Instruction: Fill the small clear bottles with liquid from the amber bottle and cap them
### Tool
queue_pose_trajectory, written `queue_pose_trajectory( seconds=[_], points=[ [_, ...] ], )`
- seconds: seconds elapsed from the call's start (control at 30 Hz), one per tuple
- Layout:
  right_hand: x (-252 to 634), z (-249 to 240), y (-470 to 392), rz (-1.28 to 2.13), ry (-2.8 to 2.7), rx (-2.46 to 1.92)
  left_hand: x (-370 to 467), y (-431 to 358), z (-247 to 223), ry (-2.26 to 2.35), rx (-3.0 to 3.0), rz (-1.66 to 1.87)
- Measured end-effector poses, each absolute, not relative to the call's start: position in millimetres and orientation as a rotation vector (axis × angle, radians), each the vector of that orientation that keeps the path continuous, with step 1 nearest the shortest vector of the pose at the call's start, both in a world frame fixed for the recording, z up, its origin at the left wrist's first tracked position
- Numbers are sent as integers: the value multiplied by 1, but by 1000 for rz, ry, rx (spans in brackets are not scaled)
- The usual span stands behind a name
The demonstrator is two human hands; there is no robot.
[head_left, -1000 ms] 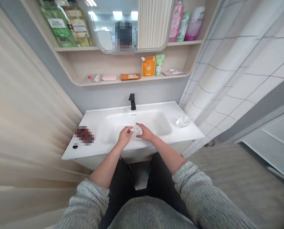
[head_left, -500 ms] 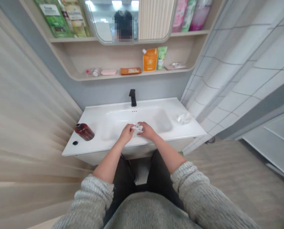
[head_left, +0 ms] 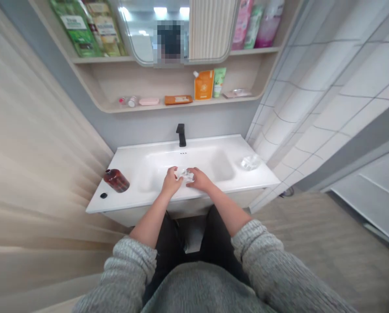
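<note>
Over the front part of the white sink basin [head_left: 155, 171], my right hand [head_left: 199, 179] grips a small, clear, shiny plastic piece [head_left: 187, 175]. It looks crumpled; its exact kind cannot be made out. Just to its left is my left hand [head_left: 172, 182], open, with thumb and fingers apart. The left thumb is close to the plastic; whether it touches is unclear. On the right side of the counter lies another clear, crumpled-looking plastic item [head_left: 250, 162].
A brown bottle without a cap [head_left: 116, 180] lies on the left counter, near a small black cap [head_left: 103, 195]. The black faucet [head_left: 181, 135] stands behind the basin. Above, a shelf [head_left: 116, 107] holds an orange pouch [head_left: 204, 85], a green tube [head_left: 219, 82] and several small items.
My left hand has loosened from the plastic piece and its fingers have spread. The right hand keeps hold of the piece, shifted slightly left. The view has moved a little.
</note>
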State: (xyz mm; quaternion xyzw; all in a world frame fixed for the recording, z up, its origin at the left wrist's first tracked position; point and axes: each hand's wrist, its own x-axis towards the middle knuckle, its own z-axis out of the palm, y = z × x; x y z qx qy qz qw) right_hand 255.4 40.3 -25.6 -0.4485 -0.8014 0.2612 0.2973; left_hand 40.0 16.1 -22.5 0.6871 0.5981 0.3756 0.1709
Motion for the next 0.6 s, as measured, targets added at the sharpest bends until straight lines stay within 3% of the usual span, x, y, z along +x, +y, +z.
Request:
queue_pose_trajectory(
  seconds=[0.13,0.3,0.6],
  points=[
    [255,-28,42,670,-2115,-1204,40,15,-20,1431,2133,1037],
    [254,-28,43,661,-2131,-1202,43,13,-16,1766,1933,868],
    [255,-26,41,674,-2120,-1214,44,11,-13,1873,1945,726]
  ],
)
